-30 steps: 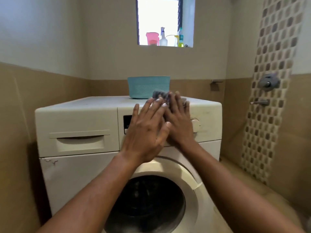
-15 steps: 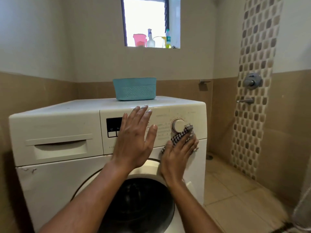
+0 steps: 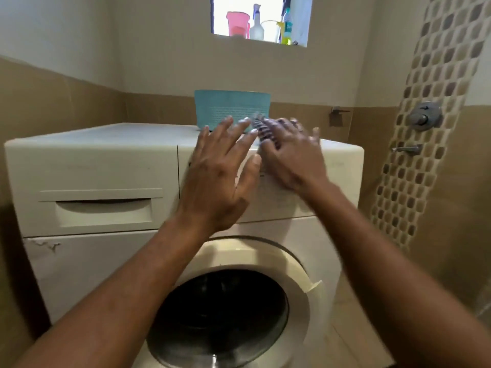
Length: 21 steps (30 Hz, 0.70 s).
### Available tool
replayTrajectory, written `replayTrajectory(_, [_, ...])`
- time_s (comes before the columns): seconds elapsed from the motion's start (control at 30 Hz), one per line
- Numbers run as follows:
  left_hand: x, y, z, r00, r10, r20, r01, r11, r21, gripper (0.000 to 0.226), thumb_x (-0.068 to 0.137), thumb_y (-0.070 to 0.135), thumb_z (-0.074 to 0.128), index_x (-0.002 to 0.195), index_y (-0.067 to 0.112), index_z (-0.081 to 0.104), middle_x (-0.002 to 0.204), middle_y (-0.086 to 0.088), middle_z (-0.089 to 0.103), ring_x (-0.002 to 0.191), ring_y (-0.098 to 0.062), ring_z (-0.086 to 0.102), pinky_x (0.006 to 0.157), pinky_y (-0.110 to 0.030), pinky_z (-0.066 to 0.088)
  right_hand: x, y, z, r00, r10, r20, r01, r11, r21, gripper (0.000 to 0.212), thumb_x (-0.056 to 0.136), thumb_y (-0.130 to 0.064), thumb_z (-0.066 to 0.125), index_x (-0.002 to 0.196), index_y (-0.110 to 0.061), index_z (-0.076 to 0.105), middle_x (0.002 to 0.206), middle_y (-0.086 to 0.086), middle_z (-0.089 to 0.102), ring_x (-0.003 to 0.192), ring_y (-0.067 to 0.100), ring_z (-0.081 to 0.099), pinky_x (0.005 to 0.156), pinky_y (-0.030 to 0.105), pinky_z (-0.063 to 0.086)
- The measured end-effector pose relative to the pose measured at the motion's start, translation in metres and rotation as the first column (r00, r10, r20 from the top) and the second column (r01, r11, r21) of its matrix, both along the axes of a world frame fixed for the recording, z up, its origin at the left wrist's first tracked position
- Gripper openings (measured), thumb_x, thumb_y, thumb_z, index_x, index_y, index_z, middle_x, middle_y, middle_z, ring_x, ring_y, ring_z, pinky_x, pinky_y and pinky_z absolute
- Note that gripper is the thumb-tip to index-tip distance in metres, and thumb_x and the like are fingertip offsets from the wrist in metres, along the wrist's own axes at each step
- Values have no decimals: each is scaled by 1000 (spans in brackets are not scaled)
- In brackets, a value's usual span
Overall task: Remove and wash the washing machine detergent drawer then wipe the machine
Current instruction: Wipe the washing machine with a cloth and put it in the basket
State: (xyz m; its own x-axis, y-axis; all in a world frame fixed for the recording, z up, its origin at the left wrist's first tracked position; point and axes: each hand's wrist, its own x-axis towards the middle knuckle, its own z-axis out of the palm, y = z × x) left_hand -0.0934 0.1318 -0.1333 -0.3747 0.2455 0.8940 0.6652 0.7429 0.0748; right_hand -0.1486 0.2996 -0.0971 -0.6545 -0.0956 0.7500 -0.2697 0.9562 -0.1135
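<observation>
Left hand [image 3: 215, 185] spread open by the washing machine [image 3: 93, 160] front, right hand [image 3: 289, 158] pressing checked cloth [image 3: 261, 130] with flat fingers

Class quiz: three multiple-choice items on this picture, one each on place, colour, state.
1. Where does the teal woven plastic basket stand? A. on the floor B. on top of the white front-loading washing machine C. inside the drum
2. What colour is the plastic jug on the window sill? A. pink B. black C. brown
3. The cream detergent drawer is: A. pulled out B. on the floor C. pushed in
Answers: B, it sits at the back of the machine's top; A, pink against the bright window; C, its front lies flush with the panel.
</observation>
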Motion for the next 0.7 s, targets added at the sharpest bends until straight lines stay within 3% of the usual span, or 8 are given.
replayTrajectory(0.1, [-10,3,36,996,13,84,-7,997,-71,54,102,40,36,145,12,53,156,-8,47,150,-26,33,124,-48,20,-10,61,46,907,-71,414,110,991,-71,54,94,-63,30,134,-35,55,146,-3,48,132,21,43,109,48,31])
replayTrajectory(0.13, [-13,6,49,990,4,143,13,994,-112,54,102,41,37,146,13,52,156,-7,47,149,-26,33,125,-46,20,-10,80,54,874,-93,478,177,975,-134,56,93,-65,33,133,-34,57,142,-3,53,123,21,50,98,40,42])
replayTrajectory(0.2, [-18,11,77,963,-10,269,62,981,-186,55,102,44,36,147,15,51,158,-5,44,150,-24,32,124,-43,20,-9,103,64,836,-107,538,295,914,-277,60,91,-68,35,134,-33,56,137,-2,57,114,23,56,76,29,44])
replayTrajectory(0.3, [-28,7,107,897,30,440,71,974,-213,55,104,48,31,151,21,44,164,0,32,153,-18,23,126,-42,14,-21,96,71,771,-191,608,348,925,-151,51,95,-55,33,138,-35,50,142,5,51,124,30,49,89,37,40])
replayTrajectory(0.37, [-34,-6,120,828,108,551,27,973,-231,55,106,49,29,155,25,36,168,4,22,155,-14,14,127,-42,8,-28,60,75,755,-210,621,286,958,-23,49,95,-49,31,141,-37,43,146,8,45,131,30,42,104,46,31])
replayTrajectory(0.5, [-35,-52,134,687,208,697,-86,975,-206,63,105,52,28,161,24,20,169,5,16,156,-11,9,127,-44,4,-32,-49,74,719,-148,679,117,989,91,67,95,-60,22,153,-27,25,157,11,28,143,31,24,116,51,16])
replayTrajectory(0.6, [-23,-103,146,573,268,774,-199,962,-186,63,106,50,29,162,24,14,170,5,10,156,-12,4,127,-43,1,-27,-139,77,689,-21,725,-65,994,90,68,97,-55,24,156,-23,11,162,13,11,149,32,7,120,52,2])
replayTrajectory(0.7, [-6,-157,149,493,296,818,-335,933,-135,62,106,49,27,162,26,13,171,7,6,156,-11,1,127,-42,0,-23,-226,84,658,139,740,-296,951,85,71,98,-48,36,157,-24,5,163,13,6,150,33,2,121,49,0])
